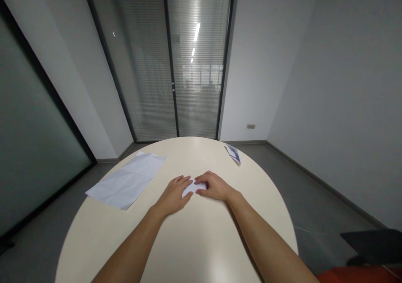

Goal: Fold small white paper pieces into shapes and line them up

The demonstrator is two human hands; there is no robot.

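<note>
A small folded piece of white paper (192, 188) lies on the round cream table (194, 241), mostly covered by both hands. My left hand (173, 195) rests flat on its left part with the fingers stretched out, pressing it down. My right hand (214, 186) sits on its right part with the fingers curled over the paper's edge. The two hands nearly touch above the paper.
A larger creased white sheet (127, 180) lies on the table's left side, overhanging the edge. A small folded paper shape (234, 153) sits at the far right rim. Glass doors with blinds (169, 65) stand behind. A dark object (373, 245) is at the lower right.
</note>
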